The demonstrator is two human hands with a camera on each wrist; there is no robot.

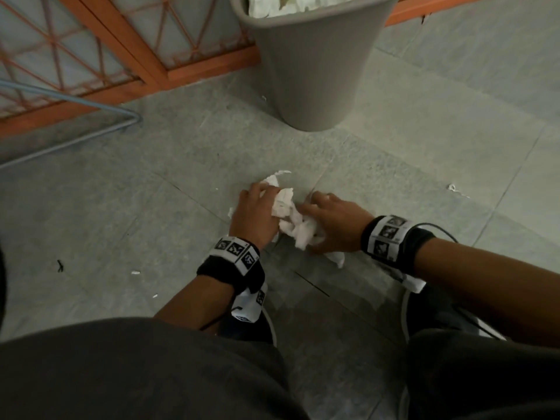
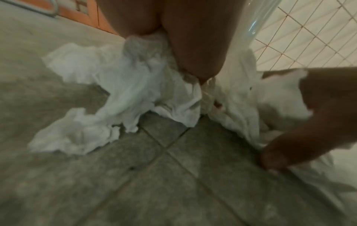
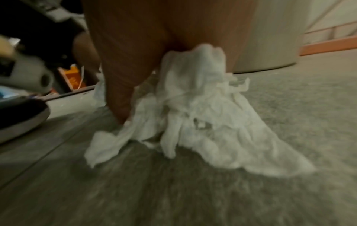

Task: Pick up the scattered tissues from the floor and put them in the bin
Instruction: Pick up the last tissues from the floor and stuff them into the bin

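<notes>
Both hands were down on the floor (image 1: 151,207), the left hand (image 1: 253,216) and right hand (image 1: 335,225) each curled around the crumpled tissues (image 1: 292,218) bunched between them, short of the grey bin (image 1: 315,71), which already held white tissue.

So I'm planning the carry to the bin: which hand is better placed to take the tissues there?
Probably the left hand. It sits a little nearer the bin, which stands ahead and slightly right. The right hand also grips the tissues, so both could lift together.
</notes>
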